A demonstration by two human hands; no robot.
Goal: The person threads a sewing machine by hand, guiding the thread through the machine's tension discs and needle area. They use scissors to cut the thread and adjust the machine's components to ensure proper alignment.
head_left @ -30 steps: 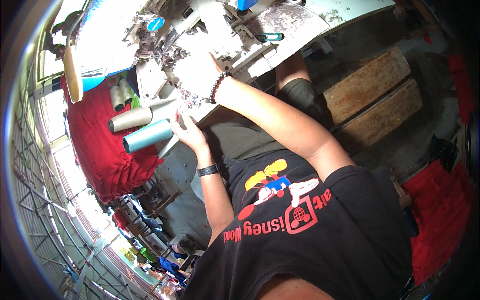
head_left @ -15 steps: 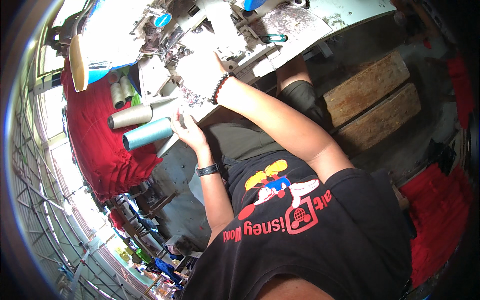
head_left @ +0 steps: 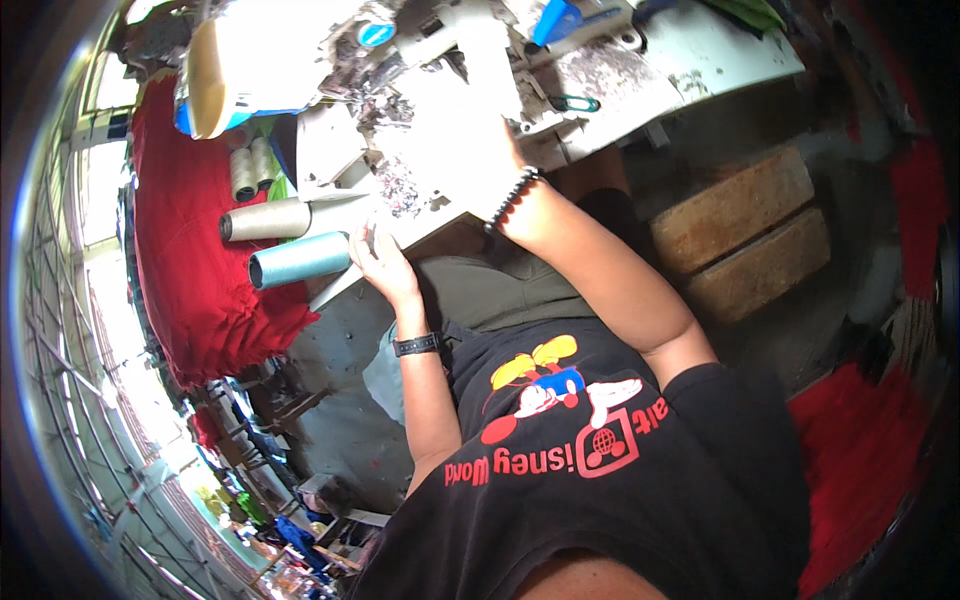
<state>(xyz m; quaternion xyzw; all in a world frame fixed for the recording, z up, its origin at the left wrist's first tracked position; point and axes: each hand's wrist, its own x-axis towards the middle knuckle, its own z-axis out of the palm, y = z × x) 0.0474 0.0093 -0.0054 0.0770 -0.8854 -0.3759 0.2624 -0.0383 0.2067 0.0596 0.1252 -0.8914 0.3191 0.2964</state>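
My left hand (head_left: 384, 268) is palm up at the near edge of the white machine table (head_left: 440, 222), fingers loosely bent and apart. Its fingertips come close to the wide end of a teal thread cone (head_left: 302, 260); nothing shows in the hand. Beyond that cone lies a beige thread cone (head_left: 268, 220). My right hand (head_left: 492, 160) reaches over the table beside the sewing machine (head_left: 440, 45). Glare washes out its fingers, so I cannot see whether it holds anything. A heap of thread scraps and lint (head_left: 398, 190) lies between my hands.
Green-handled thread snips (head_left: 575, 103) lie right of my right hand. Red fabric (head_left: 200, 280) hangs at the left, with small cream thread cones (head_left: 243, 175) on it. A slatted wooden bench (head_left: 740, 215) stands at the right, and more red fabric (head_left: 860, 470) lies lower right.
My right hand and forearm have moved right along the table, away from the lint heap. My left hand stays beside the teal cone. The whole view has shifted slightly.
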